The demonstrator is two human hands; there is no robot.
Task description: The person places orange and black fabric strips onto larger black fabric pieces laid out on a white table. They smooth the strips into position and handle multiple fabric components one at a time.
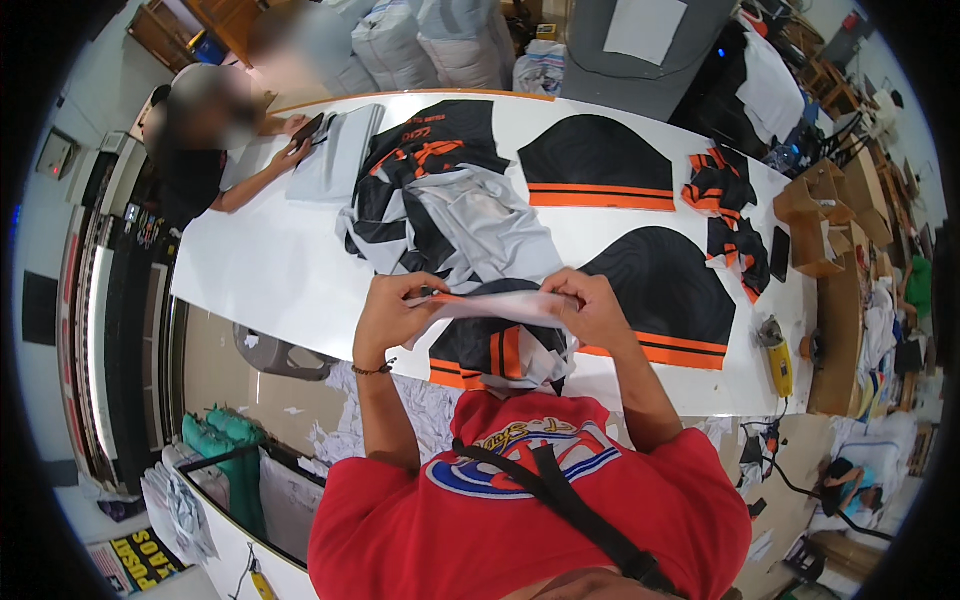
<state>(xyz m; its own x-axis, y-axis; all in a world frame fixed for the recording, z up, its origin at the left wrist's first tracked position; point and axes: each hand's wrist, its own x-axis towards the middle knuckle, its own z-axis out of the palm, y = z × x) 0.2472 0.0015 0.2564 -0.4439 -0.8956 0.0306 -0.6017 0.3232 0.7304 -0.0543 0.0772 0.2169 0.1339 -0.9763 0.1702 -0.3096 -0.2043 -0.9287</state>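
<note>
At the near edge of the white counter (pixel 270 270), just in front of the person's red shirt, a black-and-orange printed fabric panel (pixel 490 355) hangs partly off the counter with a thin whitish backing sheet (pixel 495 305) stretched across its top edge. Both look light and limp: the cloth sags and folds under its own weight, and the sheet seems flimsy enough to crease or tear if pulled unevenly. Its upper edge, near the two corners, looks like the sound place to grip, so the pull stays even.

That is where both hands sit. The left hand (pixel 395 310) is pinched closed on the left end of the sheet, thumb against curled fingers, a dark bead bracelet at the wrist. The right hand (pixel 590 305) is closed on the right end in the same way, knuckles up. The two forearms rise from the lower edge and angle inward, elbows out, holding the sheet taut between them.

Beyond it lies a crumpled heap of grey and black jersey pieces (pixel 440 215), then flat black sleeve-shaped panels with orange stripes (pixel 595 165) laid out singly. A yellow handheld tool (pixel 778 360) rests at the counter's right end, near cardboard boxes (pixel 815 205). At the far left corner another person's hands (pixel 295 145) handle a grey sheet.
</note>
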